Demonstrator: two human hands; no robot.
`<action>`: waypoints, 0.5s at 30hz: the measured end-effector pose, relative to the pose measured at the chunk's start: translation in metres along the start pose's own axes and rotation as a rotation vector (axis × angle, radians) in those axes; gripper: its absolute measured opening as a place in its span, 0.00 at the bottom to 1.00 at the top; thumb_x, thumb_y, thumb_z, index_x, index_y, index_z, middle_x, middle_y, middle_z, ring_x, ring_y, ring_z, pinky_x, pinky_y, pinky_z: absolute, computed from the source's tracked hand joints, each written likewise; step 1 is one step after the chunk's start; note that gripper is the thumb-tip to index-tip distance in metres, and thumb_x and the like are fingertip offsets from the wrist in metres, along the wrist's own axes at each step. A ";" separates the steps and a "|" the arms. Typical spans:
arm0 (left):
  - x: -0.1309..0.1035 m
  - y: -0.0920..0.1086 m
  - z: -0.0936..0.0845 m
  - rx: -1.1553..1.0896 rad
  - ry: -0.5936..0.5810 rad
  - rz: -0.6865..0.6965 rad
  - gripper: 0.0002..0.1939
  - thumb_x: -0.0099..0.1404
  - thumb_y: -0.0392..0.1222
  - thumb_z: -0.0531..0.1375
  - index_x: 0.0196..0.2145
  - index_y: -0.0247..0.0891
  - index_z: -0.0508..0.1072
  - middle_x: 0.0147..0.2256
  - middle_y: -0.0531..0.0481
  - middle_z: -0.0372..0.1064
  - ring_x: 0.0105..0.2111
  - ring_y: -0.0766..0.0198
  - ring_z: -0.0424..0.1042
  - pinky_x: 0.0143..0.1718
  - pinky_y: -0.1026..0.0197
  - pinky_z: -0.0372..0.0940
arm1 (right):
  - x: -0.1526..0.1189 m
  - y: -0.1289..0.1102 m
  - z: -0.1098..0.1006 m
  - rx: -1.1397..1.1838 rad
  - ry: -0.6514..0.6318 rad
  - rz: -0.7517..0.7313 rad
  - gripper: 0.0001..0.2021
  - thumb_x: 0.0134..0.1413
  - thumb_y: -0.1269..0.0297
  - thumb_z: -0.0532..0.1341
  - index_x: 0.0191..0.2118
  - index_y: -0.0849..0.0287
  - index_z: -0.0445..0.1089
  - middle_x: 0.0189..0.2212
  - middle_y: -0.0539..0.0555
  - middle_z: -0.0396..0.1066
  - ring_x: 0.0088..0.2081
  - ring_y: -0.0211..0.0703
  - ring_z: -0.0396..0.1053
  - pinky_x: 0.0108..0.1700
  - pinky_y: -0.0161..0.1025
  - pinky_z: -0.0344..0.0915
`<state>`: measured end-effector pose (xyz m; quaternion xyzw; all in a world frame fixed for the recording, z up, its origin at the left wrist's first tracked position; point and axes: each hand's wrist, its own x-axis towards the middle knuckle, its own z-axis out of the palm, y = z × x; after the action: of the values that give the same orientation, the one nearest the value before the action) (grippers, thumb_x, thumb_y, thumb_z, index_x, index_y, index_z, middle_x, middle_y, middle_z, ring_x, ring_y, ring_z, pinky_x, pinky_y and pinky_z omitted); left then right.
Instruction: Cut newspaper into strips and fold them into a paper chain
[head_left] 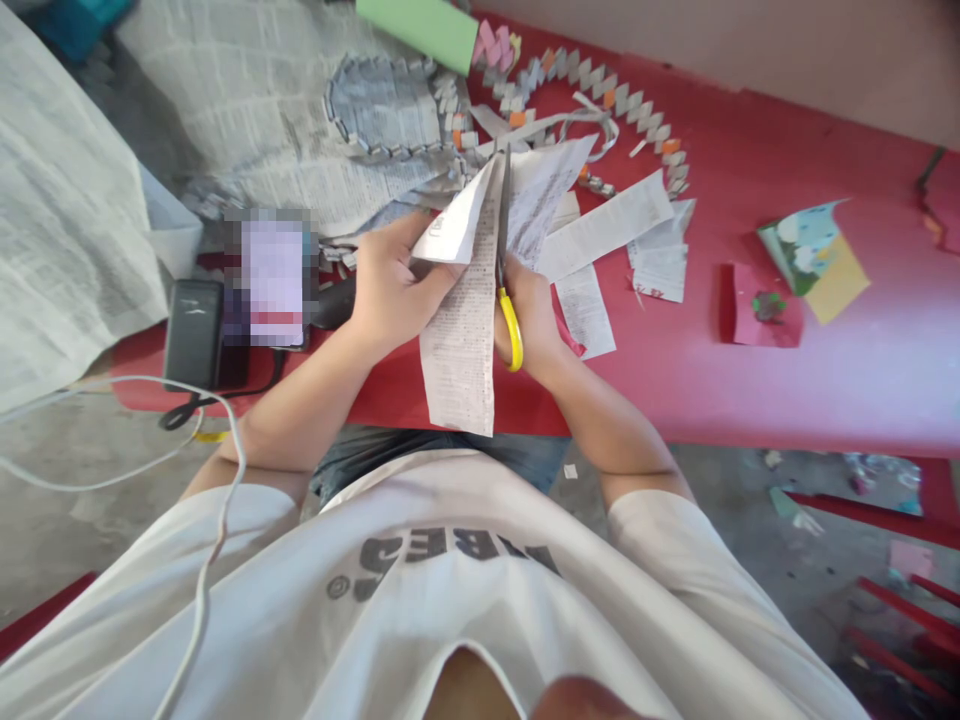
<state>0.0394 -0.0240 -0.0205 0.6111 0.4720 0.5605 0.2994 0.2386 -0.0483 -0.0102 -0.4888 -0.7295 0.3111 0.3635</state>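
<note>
My left hand [397, 285] is closed on a sheet of printed newspaper [459, 350], pinching it between thumb and fingers. The sheet hangs down past the table's front edge, and its upper part is folded over. In my right hand [534, 315] is a pair of scissors [510, 310] with yellow handles, blades pointing away from me. The blades lie along the paper, with a piece spreading out to their right. Cut newspaper strips [607, 228] lie on the table just right of my right hand.
On the red table [675, 380] a zigzag folded-paper chain [637, 112] curves behind my hands, beside a green box [420, 30]. At left are a phone [271, 280], a black power bank [193, 335] and a white cable [238, 450]. Small coloured papers [765, 305] lie at right.
</note>
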 end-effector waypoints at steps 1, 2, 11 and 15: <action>0.000 -0.001 0.000 -0.013 -0.008 -0.007 0.15 0.62 0.39 0.74 0.28 0.40 0.70 0.26 0.54 0.59 0.29 0.63 0.69 0.32 0.61 0.67 | 0.000 0.001 0.000 -0.009 0.003 0.000 0.13 0.71 0.49 0.61 0.44 0.53 0.72 0.28 0.49 0.74 0.34 0.50 0.74 0.36 0.45 0.64; 0.000 -0.001 0.001 -0.030 -0.013 -0.015 0.15 0.63 0.41 0.74 0.29 0.40 0.71 0.27 0.53 0.60 0.30 0.63 0.69 0.32 0.61 0.68 | 0.000 0.002 0.000 -0.011 0.004 -0.001 0.13 0.71 0.49 0.62 0.44 0.53 0.72 0.28 0.49 0.74 0.34 0.50 0.74 0.36 0.44 0.63; 0.010 -0.008 0.006 -0.121 0.142 0.020 0.33 0.74 0.69 0.63 0.25 0.41 0.62 0.25 0.54 0.49 0.27 0.65 0.63 0.30 0.61 0.60 | 0.012 0.014 -0.003 -0.021 0.038 0.075 0.19 0.71 0.46 0.61 0.33 0.53 0.72 0.27 0.48 0.71 0.37 0.47 0.72 0.41 0.45 0.71; 0.014 -0.013 0.003 -0.108 0.176 0.017 0.38 0.71 0.73 0.63 0.23 0.42 0.51 0.22 0.55 0.43 0.24 0.65 0.57 0.26 0.59 0.54 | 0.015 0.016 -0.005 -0.004 0.045 0.110 0.25 0.71 0.38 0.59 0.29 0.52 0.67 0.23 0.48 0.65 0.30 0.43 0.67 0.36 0.44 0.70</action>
<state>0.0379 -0.0057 -0.0266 0.5467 0.4604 0.6390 0.2844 0.2466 -0.0286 -0.0175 -0.5357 -0.6940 0.3180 0.3609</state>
